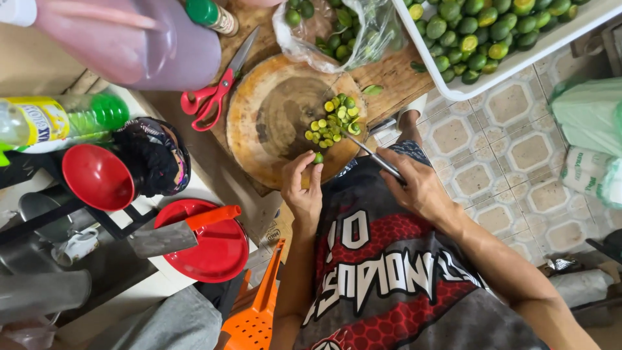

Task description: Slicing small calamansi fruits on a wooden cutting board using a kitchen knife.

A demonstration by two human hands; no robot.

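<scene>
My left hand (302,188) pinches a small green citrus fruit (318,157) against the near edge of a round wooden cutting board (272,123). My right hand (414,181) grips a knife (369,154), with its blade pointing toward the fruit. A pile of halved green citrus (334,121) lies on the board just beyond the fruit. Further back are a clear plastic bag of whole citrus (337,32) and a white tray (453,87) heaped with more of them.
Red scissors (214,94) lie left of the board. A red funnel (97,176), a red plate (217,249) with a cleaver (162,238), an orange strainer (256,311), a pink jug (142,42) and bottles (58,120) crowd the left. Tiled floor (518,155) and green bags (589,142) are right.
</scene>
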